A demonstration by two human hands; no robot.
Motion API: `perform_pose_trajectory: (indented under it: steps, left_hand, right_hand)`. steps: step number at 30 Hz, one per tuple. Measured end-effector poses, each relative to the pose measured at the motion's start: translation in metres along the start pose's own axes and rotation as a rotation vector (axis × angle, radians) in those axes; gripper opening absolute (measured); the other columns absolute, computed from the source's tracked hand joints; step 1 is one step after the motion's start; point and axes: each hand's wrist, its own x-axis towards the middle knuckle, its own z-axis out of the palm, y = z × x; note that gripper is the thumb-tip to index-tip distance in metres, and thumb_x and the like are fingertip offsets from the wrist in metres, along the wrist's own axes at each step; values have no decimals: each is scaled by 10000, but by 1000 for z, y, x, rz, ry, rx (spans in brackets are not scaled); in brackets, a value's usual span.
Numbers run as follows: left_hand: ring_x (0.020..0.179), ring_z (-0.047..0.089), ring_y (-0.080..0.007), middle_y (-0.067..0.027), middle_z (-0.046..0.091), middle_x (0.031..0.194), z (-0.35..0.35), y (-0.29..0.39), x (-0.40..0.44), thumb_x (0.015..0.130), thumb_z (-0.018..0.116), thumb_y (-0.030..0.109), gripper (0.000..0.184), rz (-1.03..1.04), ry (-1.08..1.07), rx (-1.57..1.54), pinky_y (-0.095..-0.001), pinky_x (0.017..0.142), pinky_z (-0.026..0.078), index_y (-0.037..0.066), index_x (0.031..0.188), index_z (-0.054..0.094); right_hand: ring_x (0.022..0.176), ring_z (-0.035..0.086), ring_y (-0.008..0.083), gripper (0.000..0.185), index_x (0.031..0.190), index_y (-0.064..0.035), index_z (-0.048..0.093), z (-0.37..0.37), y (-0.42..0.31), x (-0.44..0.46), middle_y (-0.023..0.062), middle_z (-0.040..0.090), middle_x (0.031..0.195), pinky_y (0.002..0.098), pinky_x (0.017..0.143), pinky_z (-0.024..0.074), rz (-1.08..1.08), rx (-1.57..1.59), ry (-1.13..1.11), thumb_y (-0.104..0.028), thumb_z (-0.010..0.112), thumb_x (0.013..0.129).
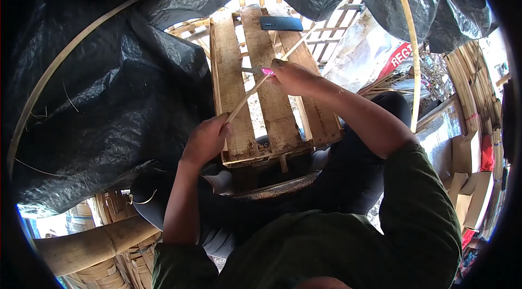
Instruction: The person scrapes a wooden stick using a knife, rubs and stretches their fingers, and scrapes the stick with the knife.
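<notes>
A long, thin bamboo strip (pixel 246 97) runs slantwise over a slatted wooden bench (pixel 265 107). My left hand (pixel 205 139) is closed around its lower part, near the bench's left front corner. Higher up, my right hand (pixel 293 78) is wrapped round a small knife (pixel 252 70) and meets the strip there. The blade points left across the strip, and something pink shows at my fingers, perhaps part of the handle. Beyond my right hand, a pale strip continues toward the upper right. My fingers hide most of the handle.
A dark phone (pixel 281 23) lies on the bench's far end. Black plastic sheeting (pixel 109 120) hangs at left and overhead. Curved bamboo strips (pixel 409 22) arc at both sides. A thick bamboo pole (pixel 98 243) is at lower left; bundled strips (pixel 472 79) stand at right.
</notes>
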Motion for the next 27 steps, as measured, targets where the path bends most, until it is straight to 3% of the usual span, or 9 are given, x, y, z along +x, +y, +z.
perform_pose_trajectory:
  steps: [4,5,10,12,13,15,17,23,27]
  left_hand:
    - [967,602,-355,-145,593,993,-3,-3,6,889,623,96,188,61,180,170,-427,836,484,33,1064,652]
    - [990,593,-343,-126,579,1012,-3,-6,8,871,637,77,205,55,209,215,-413,860,482,43,1071,662]
    - [957,601,-347,-132,589,966,-2,-22,18,848,637,28,208,22,175,245,-418,838,479,30,1054,673]
    - [952,606,-356,-145,595,956,1,-26,17,847,630,16,188,9,174,214,-426,821,481,15,1029,674]
    - [933,610,-364,-140,602,945,6,-31,17,851,619,35,150,-41,272,141,-438,790,489,29,989,676]
    - [913,614,-373,-135,610,933,7,-27,24,854,608,53,119,-67,394,65,-451,758,497,42,949,679]
    - [839,618,-409,-152,618,903,4,-12,19,832,588,25,106,-186,424,189,-471,707,499,45,892,673]
    - [822,623,-419,-173,625,889,6,3,6,816,590,15,91,-93,324,73,-488,724,501,28,866,665]
    - [819,620,-434,-214,616,877,24,37,-12,842,597,30,73,-64,304,16,-496,743,501,-15,874,646]
  right_hand:
    - [855,645,429,290,1056,48,549,17,11,14,257,623,944,516,733,513,-16,1,-49,-231,553,980]
    - [847,654,429,288,1027,64,568,21,14,15,265,637,944,514,746,521,-55,12,42,-218,551,973]
    - [882,641,438,279,1083,42,547,18,13,22,258,625,1000,519,747,515,-152,-10,140,-212,568,968]
    - [905,640,438,326,1130,31,540,0,6,22,254,625,1045,522,777,516,65,57,-89,-221,610,936]
    - [905,640,438,326,1130,31,540,5,10,23,254,625,1045,522,777,516,59,57,-91,-221,610,936]
    - [969,645,421,282,1091,-26,612,6,26,27,268,619,1109,513,820,536,-126,-69,203,-219,643,889]
    - [936,645,430,389,1140,16,535,0,30,31,255,625,1061,512,783,522,-98,-115,261,-177,702,847]
    - [926,655,409,330,1048,21,561,15,61,38,237,630,1049,475,756,533,49,-14,143,-124,737,808]
    - [928,642,404,290,998,12,575,11,70,21,202,615,997,467,763,526,-56,4,145,-63,744,774]
